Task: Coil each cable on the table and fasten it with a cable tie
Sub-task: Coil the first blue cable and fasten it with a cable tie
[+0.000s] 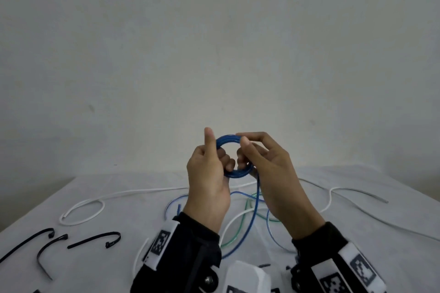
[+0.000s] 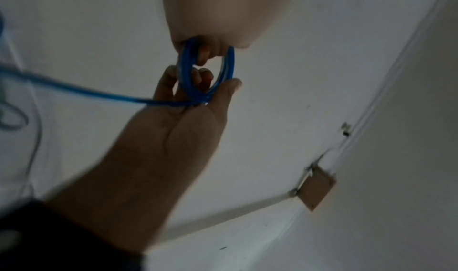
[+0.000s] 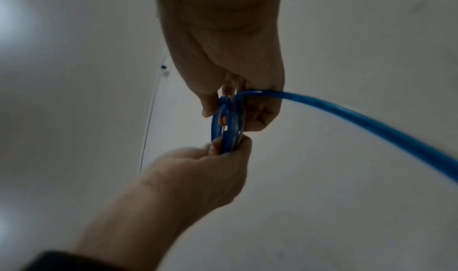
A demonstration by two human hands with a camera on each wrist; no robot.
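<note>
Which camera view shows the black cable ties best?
The head view: three black cable ties lie loose on the table, left of the left hand, untouched. Both wrist views show only the hands and the blue cable coil, no ties.

Both hands are raised in front of the chest, palms facing each other. The left hand (image 1: 207,173) has its thumb extended upward and its fingers curled. The right hand (image 1: 269,169) forms a pinch grip between thumb and index finger. Both forearms wear dark sleeves.
</note>
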